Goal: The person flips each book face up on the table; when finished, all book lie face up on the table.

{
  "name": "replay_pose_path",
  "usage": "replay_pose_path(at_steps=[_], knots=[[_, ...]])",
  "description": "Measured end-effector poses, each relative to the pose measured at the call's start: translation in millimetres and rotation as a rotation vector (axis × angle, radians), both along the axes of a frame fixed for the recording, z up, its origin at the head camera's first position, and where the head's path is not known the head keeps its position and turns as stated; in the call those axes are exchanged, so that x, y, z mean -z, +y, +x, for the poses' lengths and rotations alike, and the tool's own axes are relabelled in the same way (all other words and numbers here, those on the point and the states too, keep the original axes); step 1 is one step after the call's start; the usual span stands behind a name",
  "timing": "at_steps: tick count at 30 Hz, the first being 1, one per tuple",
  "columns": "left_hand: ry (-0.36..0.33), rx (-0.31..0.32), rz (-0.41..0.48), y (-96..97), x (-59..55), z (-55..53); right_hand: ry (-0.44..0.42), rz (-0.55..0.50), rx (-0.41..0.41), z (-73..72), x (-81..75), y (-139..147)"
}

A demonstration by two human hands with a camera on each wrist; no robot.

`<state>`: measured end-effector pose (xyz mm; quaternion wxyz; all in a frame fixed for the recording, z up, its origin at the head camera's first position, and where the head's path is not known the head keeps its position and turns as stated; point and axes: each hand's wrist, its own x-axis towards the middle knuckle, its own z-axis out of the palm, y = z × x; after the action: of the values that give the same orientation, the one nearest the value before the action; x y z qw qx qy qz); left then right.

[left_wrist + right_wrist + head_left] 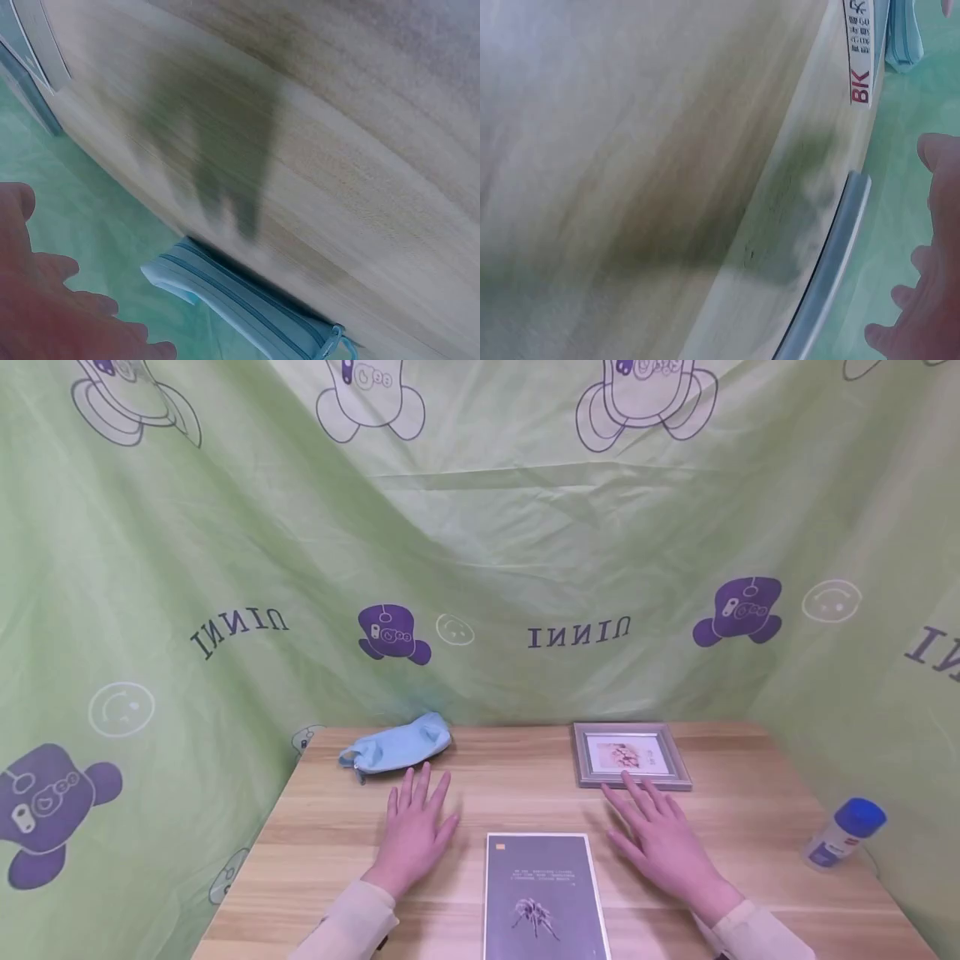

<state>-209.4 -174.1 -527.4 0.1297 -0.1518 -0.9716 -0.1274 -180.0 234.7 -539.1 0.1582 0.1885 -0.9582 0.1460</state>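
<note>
Fingers spread, my left hand (415, 837) hovers palm down above the wooden table, its fingertips just short of the light blue zippered pouch (401, 745). In the left wrist view the pouch (240, 304) shows its zipper, and the hand's shadow falls on the wood. My right hand (663, 843) is likewise spread and raised, its fingertips near the lower edge of the silver picture frame (633, 758). Between both hands lies a grey book (546, 881) with a spider-like picture on its cover; its lower end is cut off. Neither hand holds anything.
A white bottle with a blue cap (843, 833) stands near the right edge of the table (510, 802). Behind and along the sides hangs a green curtain (480, 543) with purple cartoon prints.
</note>
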Motion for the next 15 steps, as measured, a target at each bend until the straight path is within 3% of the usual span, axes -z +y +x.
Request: replay_pose_path(at_steps=[9, 15], knots=[[-0.031, 0.012, 0.006, 3.3, -5.4, 11.1, 0.003, 0.0, -0.049, 4.1, 0.7, -10], [-0.029, 0.049, 0.007, 8.5, -5.4, 29.2, 0.03, 0.006, -0.13, 4.6, -1.2, -21]])
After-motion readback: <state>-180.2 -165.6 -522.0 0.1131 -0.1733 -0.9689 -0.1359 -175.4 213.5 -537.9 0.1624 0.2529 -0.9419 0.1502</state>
